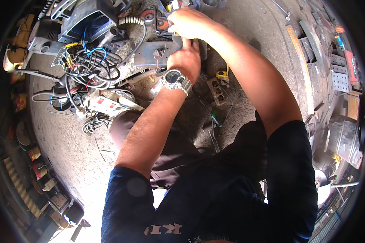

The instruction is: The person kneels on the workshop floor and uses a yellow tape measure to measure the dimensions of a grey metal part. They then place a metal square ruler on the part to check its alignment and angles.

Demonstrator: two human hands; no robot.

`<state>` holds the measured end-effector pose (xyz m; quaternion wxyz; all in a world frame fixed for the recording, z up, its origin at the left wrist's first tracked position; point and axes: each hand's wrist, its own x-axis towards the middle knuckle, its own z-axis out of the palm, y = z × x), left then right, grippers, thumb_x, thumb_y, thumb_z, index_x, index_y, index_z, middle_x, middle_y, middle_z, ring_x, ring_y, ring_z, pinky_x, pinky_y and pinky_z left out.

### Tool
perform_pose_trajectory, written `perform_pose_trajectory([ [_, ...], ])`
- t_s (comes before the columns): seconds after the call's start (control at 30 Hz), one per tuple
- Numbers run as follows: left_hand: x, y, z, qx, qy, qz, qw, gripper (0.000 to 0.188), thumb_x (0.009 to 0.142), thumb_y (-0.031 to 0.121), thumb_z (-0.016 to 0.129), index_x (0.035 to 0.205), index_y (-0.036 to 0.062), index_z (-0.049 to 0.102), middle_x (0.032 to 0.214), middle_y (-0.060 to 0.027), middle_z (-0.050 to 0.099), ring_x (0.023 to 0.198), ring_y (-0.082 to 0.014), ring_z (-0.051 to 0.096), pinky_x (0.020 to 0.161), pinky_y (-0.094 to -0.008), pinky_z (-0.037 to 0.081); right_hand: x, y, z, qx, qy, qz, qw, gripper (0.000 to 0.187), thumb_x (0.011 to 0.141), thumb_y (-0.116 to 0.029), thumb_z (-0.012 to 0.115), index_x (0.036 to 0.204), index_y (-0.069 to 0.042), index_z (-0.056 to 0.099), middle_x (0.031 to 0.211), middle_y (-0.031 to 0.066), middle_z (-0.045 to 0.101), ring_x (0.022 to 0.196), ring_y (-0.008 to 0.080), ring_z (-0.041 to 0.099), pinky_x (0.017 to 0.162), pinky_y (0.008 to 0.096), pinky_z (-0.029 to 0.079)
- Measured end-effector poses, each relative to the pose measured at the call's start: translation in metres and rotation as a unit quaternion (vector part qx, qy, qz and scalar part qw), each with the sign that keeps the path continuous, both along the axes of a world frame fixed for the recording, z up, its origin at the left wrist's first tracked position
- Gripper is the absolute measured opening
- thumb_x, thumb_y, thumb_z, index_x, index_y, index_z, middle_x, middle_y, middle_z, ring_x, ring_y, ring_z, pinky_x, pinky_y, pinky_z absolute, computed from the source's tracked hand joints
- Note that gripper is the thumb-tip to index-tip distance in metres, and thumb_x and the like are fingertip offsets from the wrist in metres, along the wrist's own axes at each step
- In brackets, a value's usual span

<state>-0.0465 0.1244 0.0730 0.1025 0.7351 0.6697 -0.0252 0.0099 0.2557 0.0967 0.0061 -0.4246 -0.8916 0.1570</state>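
Close to the upper edge, we see a small grey part (pixel 177 39) at our fingertips, mostly covered, so its full shape is hidden from us. Our left hand (pixel 185 60) comes up just below and beside it, palm down, with two fingers reaching forward, slightly apart, their tips passing beneath the other hand. Our right hand (pixel 190 23) arches over from the right, its fingers bent inward and close together above the grey part. We cannot tell whether either hand is clamped on it or only touching it.

Just left of our left hand lies a flat blue-grey metal plate (pixel 145 54); above it sit orange round pieces (pixel 162 23). A wristwatch (pixel 176 79) circles our left wrist. Right of it, on the floor, are a yellow-and-black piece (pixel 222 75) and a beige socket block (pixel 216 91). Farther left we have a tangled grey cable bundle (pixel 94 75), a dark hollow housing (pixel 88 24) above it and a white strip with red squares (pixel 103 105) below.
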Motion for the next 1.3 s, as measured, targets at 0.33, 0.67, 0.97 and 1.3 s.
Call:
perform_pose_trajectory([
  [0.33, -0.001, 0.002, -0.005, 0.001, -0.004, -0.009, 1.0, 0.039, 0.108, 0.013, 0.045, 0.144, 0.001, 0.051, 0.152, -0.0299, 0.043, 0.091, -0.0342, 0.077, 0.078, -0.0447, 0.065, 0.003, 0.0, -0.003, 0.013, -0.001, 0.039, 0.999, 0.025, 0.097, -0.027, 0.071, 0.103, -0.003, 0.073, 0.097, 0.0189, 0.075, 0.096, 0.0353, 0.074, 0.084, 0.0477, 0.056],
  [0.67, -0.001, 0.003, -0.004, -0.02, 0.017, -0.015, 1.0, 0.047, 0.102, 0.009, 0.051, 0.148, 0.0006, 0.048, 0.153, -0.0301, 0.042, 0.091, -0.0319, 0.077, 0.079, -0.0428, 0.065, 0.004, -0.009, 0.004, 0.012, 0.018, 0.053, 0.998, 0.025, 0.097, -0.027, 0.071, 0.108, -0.004, 0.074, 0.095, 0.019, 0.075, 0.094, 0.0357, 0.074, 0.085, 0.0469, 0.057],
  [0.97, 0.001, 0.001, 0.003, -0.014, 0.011, -0.002, 1.0, 0.047, 0.104, 0.012, 0.049, 0.15, 0.0054, 0.048, 0.163, -0.0271, 0.029, 0.098, -0.0351, 0.076, 0.081, -0.0442, 0.065, 0.016, 0.002, -0.006, -0.029, 0.112, -0.013, 0.993, 0.027, 0.096, -0.029, 0.072, 0.11, -0.007, 0.076, 0.095, 0.0158, 0.076, 0.093, 0.0316, 0.075, 0.082, 0.0428, 0.057],
  [1.3, -0.001, 0.003, -0.004, -0.026, 0.017, -0.007, 0.999, 0.038, 0.107, 0.014, 0.046, 0.143, 0.0024, 0.053, 0.158, -0.0272, 0.039, 0.093, -0.0343, 0.077, 0.079, -0.0446, 0.065, 0.01, -0.014, 0.007, 0.006, 0.056, 0.021, 0.998, 0.019, 0.098, -0.023, 0.069, 0.103, -0.004, 0.072, 0.095, 0.0188, 0.075, 0.093, 0.0343, 0.074, 0.082, 0.0471, 0.057],
])
